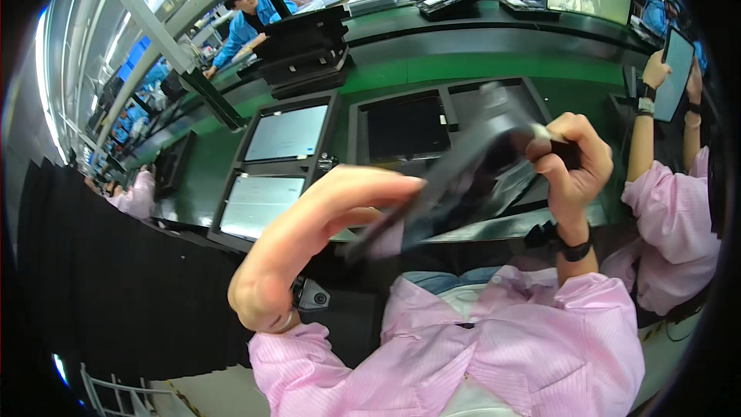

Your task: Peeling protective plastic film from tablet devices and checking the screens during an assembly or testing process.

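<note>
Green worktop [197, 189] stretches behind. Left hand [343, 193] and right hand [575, 166] grip a dark, glossy panel [457, 194], tilted and blurred.

Factory, green workbench [199, 189], blue-jacketed workers [245, 29]

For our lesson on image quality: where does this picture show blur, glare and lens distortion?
Head view: motion blur smears the dark held device; head view: the strip light at far left glares white; head view: the green bench bows, as straight edges do through a fisheye.
</note>
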`<act>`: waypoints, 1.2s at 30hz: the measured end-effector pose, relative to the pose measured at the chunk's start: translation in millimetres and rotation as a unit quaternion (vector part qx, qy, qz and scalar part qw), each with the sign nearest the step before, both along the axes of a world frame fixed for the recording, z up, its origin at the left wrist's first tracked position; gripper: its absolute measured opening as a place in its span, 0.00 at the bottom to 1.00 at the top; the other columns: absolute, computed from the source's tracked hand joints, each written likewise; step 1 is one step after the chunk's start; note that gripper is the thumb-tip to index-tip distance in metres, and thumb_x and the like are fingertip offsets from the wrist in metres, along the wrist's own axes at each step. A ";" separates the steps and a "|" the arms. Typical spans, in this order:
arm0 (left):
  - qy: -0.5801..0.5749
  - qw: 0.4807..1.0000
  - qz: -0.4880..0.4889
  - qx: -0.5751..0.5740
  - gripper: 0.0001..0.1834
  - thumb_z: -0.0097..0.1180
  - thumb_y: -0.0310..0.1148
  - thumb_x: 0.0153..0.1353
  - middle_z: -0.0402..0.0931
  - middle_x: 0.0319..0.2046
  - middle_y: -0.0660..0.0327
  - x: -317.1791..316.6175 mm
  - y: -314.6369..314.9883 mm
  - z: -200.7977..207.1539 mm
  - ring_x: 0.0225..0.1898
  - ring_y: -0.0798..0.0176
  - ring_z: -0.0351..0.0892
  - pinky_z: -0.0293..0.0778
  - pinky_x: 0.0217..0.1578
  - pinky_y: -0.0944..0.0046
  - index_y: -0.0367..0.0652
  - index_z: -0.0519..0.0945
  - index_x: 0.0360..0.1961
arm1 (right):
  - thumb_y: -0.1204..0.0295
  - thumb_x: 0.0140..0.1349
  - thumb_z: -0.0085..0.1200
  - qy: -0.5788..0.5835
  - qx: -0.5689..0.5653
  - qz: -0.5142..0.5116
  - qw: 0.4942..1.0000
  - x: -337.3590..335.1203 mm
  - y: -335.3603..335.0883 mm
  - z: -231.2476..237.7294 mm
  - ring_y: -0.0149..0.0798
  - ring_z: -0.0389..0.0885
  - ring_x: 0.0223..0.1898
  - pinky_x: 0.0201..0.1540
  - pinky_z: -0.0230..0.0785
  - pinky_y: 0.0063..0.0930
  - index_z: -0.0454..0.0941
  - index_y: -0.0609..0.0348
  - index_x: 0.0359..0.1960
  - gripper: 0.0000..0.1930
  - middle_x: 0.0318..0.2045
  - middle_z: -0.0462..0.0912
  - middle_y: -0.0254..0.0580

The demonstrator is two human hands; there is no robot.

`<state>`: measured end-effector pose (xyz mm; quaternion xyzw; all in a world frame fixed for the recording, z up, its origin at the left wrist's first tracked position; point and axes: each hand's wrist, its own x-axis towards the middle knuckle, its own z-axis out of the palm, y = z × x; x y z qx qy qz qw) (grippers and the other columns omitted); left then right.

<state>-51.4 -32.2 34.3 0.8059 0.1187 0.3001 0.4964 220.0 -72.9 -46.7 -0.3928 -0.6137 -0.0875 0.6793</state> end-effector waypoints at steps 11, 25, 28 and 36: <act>-0.444 0.812 0.235 0.298 0.34 0.14 0.52 0.66 0.63 0.13 0.60 36.3 108.2 -60.8 0.13 0.70 0.59 0.61 0.17 0.77 0.40 0.67 0.18 | 0.68 0.44 0.55 -0.281 0.220 -0.280 0.891 -77.8 27.6 25.0 0.23 0.63 0.14 0.15 0.50 0.16 0.75 0.62 0.25 0.10 0.15 0.68 0.29; -0.531 0.839 -0.028 0.118 0.26 0.31 0.44 0.66 0.66 0.18 0.53 -16.1 179.4 -68.6 0.19 0.60 0.67 0.70 0.24 0.66 0.35 0.67 0.19 | 0.80 0.38 0.61 -0.273 0.040 -0.031 0.961 -41.3 -39.7 11.4 0.39 0.81 0.29 0.29 0.75 0.25 0.78 0.69 0.30 0.13 0.29 0.81 0.49; -0.513 0.853 0.008 0.097 0.28 0.25 0.42 0.67 0.63 0.12 0.56 -4.5 175.2 -67.4 0.15 0.63 0.64 0.67 0.20 0.69 0.38 0.67 0.16 | 0.81 0.41 0.61 -0.152 -0.072 0.087 0.982 -38.4 -38.2 11.7 0.36 0.81 0.25 0.28 0.74 0.21 0.79 0.65 0.28 0.09 0.27 0.82 0.45; -0.526 0.837 0.148 -0.029 0.31 0.24 0.44 0.67 0.54 0.04 0.63 59.8 154.9 -68.4 0.06 0.72 0.50 0.49 0.07 0.77 0.45 0.60 0.07 | 0.81 0.52 0.54 -0.018 -0.107 0.111 0.988 -25.0 23.6 0.5 0.30 0.80 0.24 0.29 0.70 0.17 0.78 0.65 0.30 0.04 0.20 0.80 0.39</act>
